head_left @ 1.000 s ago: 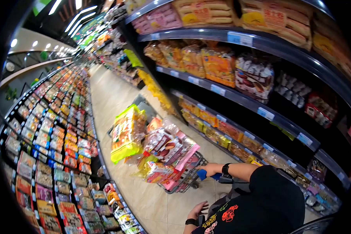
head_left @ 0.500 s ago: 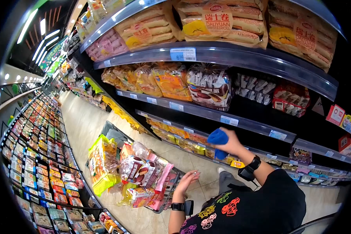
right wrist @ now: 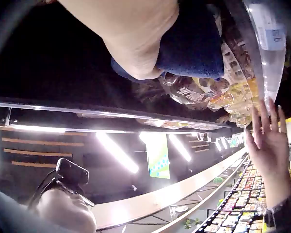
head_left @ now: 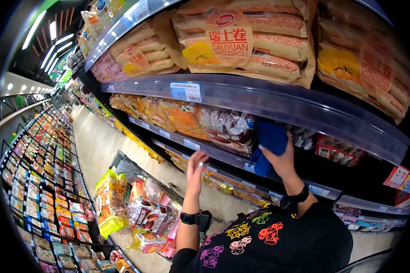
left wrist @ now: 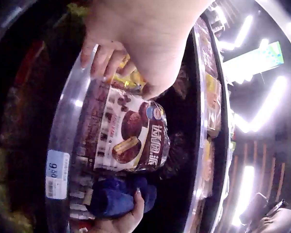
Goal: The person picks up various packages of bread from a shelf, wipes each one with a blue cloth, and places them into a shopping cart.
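Observation:
My right hand (head_left: 283, 160) grips a blue cloth (head_left: 271, 141) on the middle shelf, just right of a brown-and-white bag of chocolate pies (head_left: 228, 129). In the left wrist view the bag (left wrist: 136, 133) stands close beside the cloth (left wrist: 116, 198), with the right thumb lying over it. My left hand (head_left: 195, 168) is raised in front of the same shelf, fingers loosely extended, holding nothing. From the right wrist view that left hand (right wrist: 270, 145) shows its spread fingers near the shelf edge. The right fingers are mostly hidden behind the cloth (right wrist: 191, 46).
A shopping cart (head_left: 125, 163) loaded with snack bags stands to the left in the aisle. Large Swiss roll packs (head_left: 241, 38) sit on the shelf above, whose clear front edge (head_left: 259, 98) overhangs the working shelf. A red pack (head_left: 335, 150) lies farther right.
My right hand has left the cart handle and carried the blue cloth up onto the shelf beside the pie bag. The left hand has risen from low down to the shelf front. The view moved closer.

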Available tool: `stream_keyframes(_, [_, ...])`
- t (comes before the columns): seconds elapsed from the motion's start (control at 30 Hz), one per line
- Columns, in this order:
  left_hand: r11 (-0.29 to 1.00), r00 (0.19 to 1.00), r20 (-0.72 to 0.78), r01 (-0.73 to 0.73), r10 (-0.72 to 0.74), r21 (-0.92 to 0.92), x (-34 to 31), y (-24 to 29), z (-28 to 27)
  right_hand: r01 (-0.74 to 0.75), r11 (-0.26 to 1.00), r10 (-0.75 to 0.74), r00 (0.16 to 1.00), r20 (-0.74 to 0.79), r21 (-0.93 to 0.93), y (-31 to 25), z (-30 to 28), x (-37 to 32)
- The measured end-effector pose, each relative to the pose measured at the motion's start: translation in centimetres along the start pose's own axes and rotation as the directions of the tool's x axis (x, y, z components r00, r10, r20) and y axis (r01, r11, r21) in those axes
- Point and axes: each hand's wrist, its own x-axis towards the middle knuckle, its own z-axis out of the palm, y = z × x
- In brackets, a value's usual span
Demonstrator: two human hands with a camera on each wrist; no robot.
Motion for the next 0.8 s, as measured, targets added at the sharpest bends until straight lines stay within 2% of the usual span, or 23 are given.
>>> stream_keyframes(0.07, [0.998,0.995,-0.071,-0.066,0.067,0.025,1.7,0.2,0.7,0.053,0.995,-0.048,0.997,0.058,-0.083,0.2,0.2,0.2])
stream_keyframes(0.1, [0.991,0.992,-0.061,-0.109,0.114,0.083,2.5,0.7,1.2,0.055,0.990,-0.042,0.994,0.103,-0.128,-0.2,0.3,0.2])
stream_keyframes(0.17, [0.986,0.984,-0.094,-0.147,0.154,0.082,3.9,0.6,2.2,0.071,0.974,-0.029,0.981,0.191,-0.216,-1.1,0.7,0.0])
stream_keyframes(0.23, [0.981,0.981,-0.077,-0.170,0.177,0.090,5.1,0.2,2.6,0.109,0.973,-0.057,0.967,0.250,-0.203,-1.3,0.9,0.4])
stream_keyframes(0.27, [0.978,0.979,-0.069,-0.184,0.191,0.099,5.8,0.0,2.6,0.082,0.970,-0.027,0.971,0.236,-0.228,-1.3,0.9,0.2])
stream_keyframes(0.3, [0.978,0.978,-0.073,-0.189,0.195,0.087,6.3,-0.3,2.5,0.062,0.984,-0.019,0.968,0.250,-0.165,-1.5,1.0,0.3])
stream_keyframes(0.4, [0.975,0.975,-0.080,-0.201,0.209,0.096,7.1,-2.2,2.1,0.093,0.980,-0.040,0.959,0.282,-0.175,-1.8,1.1,0.3])
stream_keyframes(0.53, [0.978,0.978,-0.115,-0.161,0.177,0.136,7.6,-3.2,2.3,0.097,0.971,-0.027,0.951,0.309,-0.216,-1.5,1.0,0.3])
stream_keyframes(0.73, [0.995,0.972,-0.230,-0.065,0.047,-0.071,7.4,-3.5,2.9,0.242,0.946,-0.163,0.931,0.327,-0.216,-2.0,1.3,0.3])
stream_keyframes(0.8, [0.989,0.981,-0.182,-0.083,0.060,-0.123,7.0,-2.6,3.4,0.270,0.939,-0.192,0.926,0.325,-0.214,-2.5,1.4,0.2])
